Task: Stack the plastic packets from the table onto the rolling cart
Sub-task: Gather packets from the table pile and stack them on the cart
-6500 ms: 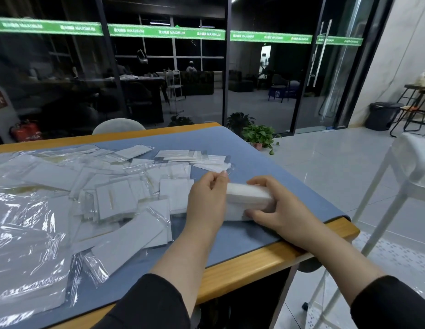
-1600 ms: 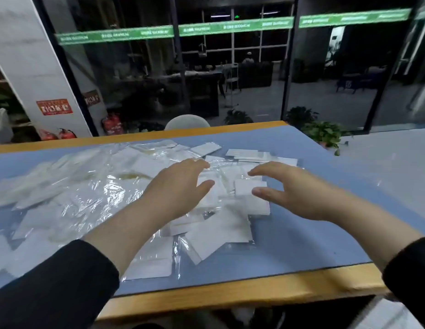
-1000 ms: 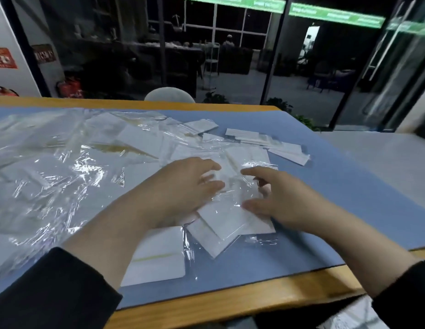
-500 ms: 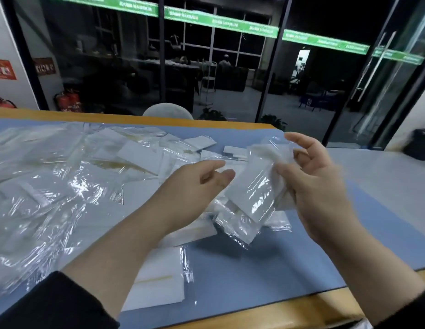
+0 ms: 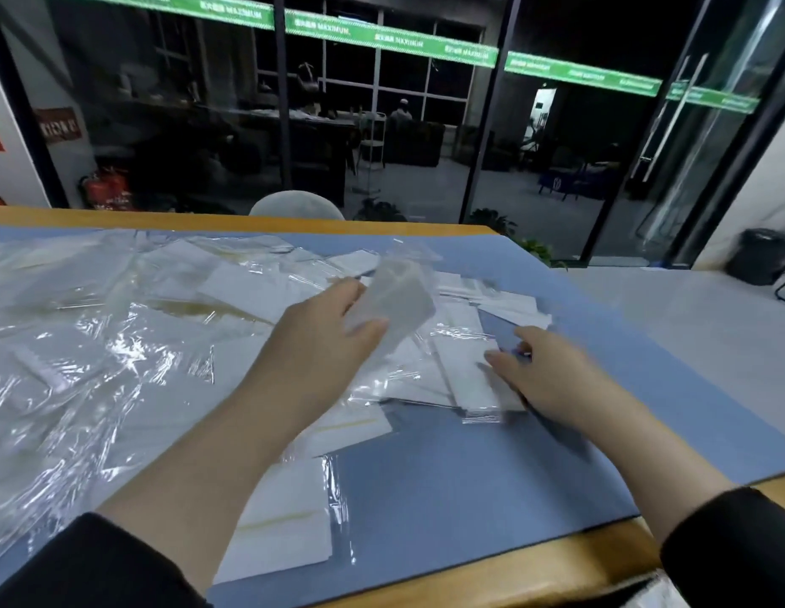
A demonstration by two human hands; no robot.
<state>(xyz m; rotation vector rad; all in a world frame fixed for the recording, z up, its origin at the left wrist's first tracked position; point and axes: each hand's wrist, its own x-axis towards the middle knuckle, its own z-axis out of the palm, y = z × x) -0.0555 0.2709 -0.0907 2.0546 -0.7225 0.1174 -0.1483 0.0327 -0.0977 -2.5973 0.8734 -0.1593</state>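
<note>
- Broadly, the bench [image 5: 426,581] fills the lower view: a wooden-edged top under a blue mat [image 5: 469,484], with dark glass walls behind it.
- The rolling cart is not in view, so I cannot tell how many packets already sit on it.
- A wide spread of loose plastic packets [image 5: 97,366] covers the left and middle of the mat, clear film over white inserts, overlapping in no order. By that showing, most of the work looks undone.
- A smaller heap of packets [image 5: 447,366] lies between the two hands, near the mat's right part.
- The left hand [image 5: 320,344] is raised just above the heap and grips a small bundle of packets [image 5: 395,296], thumb beneath and fingers curled behind it; the bundle is blurred, so I cannot count it.
- The right hand [image 5: 553,379] lies low on the right edge of the heap, its fingers [image 5: 498,357] fairly straight and touching the top packet; whether they pinch it I cannot tell.
- My judgement: this is the gathering step, building one handful; carrying it to the cart is not yet done.
</note>
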